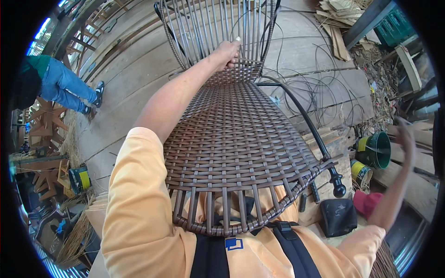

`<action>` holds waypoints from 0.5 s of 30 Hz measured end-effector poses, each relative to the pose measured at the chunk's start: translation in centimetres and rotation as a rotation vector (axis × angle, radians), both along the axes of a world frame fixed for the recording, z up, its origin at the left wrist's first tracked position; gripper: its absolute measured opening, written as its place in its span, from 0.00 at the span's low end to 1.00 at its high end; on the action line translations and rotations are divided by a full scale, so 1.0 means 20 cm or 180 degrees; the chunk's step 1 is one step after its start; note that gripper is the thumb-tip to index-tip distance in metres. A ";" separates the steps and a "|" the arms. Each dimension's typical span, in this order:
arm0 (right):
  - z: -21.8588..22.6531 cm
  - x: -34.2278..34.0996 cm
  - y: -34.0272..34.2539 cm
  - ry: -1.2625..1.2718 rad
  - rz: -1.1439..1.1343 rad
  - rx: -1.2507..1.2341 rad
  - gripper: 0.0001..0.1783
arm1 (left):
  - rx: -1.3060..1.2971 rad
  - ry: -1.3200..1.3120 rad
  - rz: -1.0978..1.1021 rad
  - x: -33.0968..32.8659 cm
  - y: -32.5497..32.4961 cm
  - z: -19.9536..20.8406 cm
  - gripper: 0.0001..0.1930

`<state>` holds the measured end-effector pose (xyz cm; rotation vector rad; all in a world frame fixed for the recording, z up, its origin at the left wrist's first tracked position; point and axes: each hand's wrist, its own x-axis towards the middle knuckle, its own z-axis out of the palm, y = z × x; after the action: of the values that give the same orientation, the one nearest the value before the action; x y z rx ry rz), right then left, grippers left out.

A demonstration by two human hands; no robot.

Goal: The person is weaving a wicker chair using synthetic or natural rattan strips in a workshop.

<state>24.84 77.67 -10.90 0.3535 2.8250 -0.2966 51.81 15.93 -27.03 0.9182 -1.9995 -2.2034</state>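
In front of me stands a chair frame with a brown woven wicker seat [232,134], its flat strands crossing over and under. Bare uprights form the backrest [199,28] at the far end, with weaving only along their base. My left hand [227,54] reaches over the seat to that base, fingers curled closed at the uprights; what they grip is hidden. Out to the far right, my right hand [405,134] is raised away from the chair, its fingers smeared by motion. A black curved armrest [301,109] runs along the seat's right side.
Loose dark strands [320,92] lie coiled on the plank floor. Buckets, including a green one [381,150], a black block-like object [339,217] and a pink cap [367,203] sit at right. Another person in jeans [69,85] stands left. Wood scraps [336,28] are piled at far right.
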 end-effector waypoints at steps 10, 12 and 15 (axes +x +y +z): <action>-0.83 0.83 -2.28 0.0754 0.4956 -0.1217 0.12 | -0.0674 -0.0564 -0.0280 0.14 -0.03 0.04 0.20; -0.91 0.86 -2.40 0.0905 0.4924 -0.1439 0.12 | -0.0820 -0.0451 -0.0555 0.17 -0.04 0.06 0.22; -0.95 0.85 -2.42 0.0095 0.5029 -0.1712 0.08 | -0.1489 -0.0438 -0.1100 0.16 -0.07 0.12 0.25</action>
<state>41.88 29.22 -29.82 -1.8011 2.0308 -0.5825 54.93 14.58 -24.65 0.7211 -2.7471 -1.6947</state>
